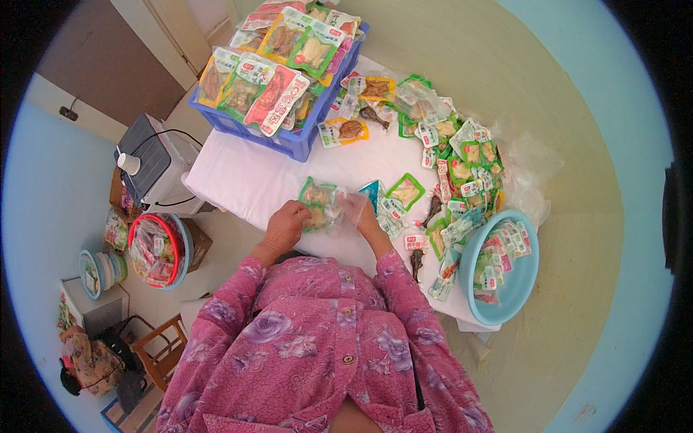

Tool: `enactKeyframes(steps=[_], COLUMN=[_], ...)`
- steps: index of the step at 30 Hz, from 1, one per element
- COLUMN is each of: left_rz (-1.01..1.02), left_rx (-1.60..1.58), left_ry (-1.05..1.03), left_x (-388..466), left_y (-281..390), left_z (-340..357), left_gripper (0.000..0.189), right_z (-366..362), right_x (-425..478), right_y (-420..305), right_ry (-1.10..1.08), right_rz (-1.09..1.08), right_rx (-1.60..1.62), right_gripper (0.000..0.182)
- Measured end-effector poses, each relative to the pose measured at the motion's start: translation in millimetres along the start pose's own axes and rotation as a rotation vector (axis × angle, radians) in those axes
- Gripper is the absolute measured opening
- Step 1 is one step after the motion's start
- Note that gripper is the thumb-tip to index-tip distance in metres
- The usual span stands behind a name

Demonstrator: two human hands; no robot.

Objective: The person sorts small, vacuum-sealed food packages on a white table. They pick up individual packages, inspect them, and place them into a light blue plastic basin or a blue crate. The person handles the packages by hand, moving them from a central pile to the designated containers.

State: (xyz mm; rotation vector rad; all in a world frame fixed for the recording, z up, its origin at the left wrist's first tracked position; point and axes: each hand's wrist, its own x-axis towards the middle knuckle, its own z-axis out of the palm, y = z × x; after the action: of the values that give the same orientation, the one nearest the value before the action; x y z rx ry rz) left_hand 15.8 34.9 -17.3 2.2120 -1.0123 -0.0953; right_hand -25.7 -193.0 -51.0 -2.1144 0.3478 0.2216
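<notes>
Over the near edge of the white-covered table, my left hand (288, 223) grips the left side of some green-edged food packets (319, 196). A clear plastic bag (340, 208) lies around or against them; the overlap hides which. My right hand (359, 210) is at the bag's right end, partly covered by clear film, with its fingers on the plastic. Just right of that hand lie a teal packet (370, 192), a silvery packet (391, 215) turned printed side down and a green-edged packet (405, 192) with pale meat.
A blue plastic crate (303, 142) heaped with packets stands at the far left of the table (233, 157). Piled packets (471, 162) line the right side. A light-blue basin (531, 270) with packets sits at the right edge. Floor basins (177, 254) stand left.
</notes>
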Motion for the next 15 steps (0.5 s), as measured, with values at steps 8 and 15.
enactKeyframes(steps=[8,15], left_rz=[0.089,-0.032], left_rx=[-0.028,0.074], left_ry=[0.018,0.013], left_x=[32,44], left_y=[12,7], left_z=[-3,21], left_gripper=[0.023,0.028], right_z=[2,12], right_x=[-22,-35], right_y=[10,16], right_ry=[-0.204,-0.075], right_rz=[-0.078,-0.036], right_rx=[0.392,0.209], right_gripper=[0.039,0.033])
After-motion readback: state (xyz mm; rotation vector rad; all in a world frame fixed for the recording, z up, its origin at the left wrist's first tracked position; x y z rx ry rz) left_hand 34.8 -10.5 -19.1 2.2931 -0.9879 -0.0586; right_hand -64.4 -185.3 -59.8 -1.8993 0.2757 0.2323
